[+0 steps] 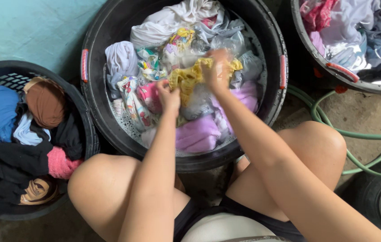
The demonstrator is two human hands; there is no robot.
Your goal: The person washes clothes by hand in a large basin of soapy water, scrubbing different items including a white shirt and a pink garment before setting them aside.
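Both hands, left hand and right hand, have their fingers pinching a crumpled yellow cloth over the large round black plastic tub of soapy laundry.

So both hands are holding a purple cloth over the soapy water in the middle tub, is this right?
Not quite: the cloth is yellow, not purple. The head view shows the left hand and the right hand gripping it over the soapy water in the middle tub. The purple cloths lie lower in the tub, untouched.
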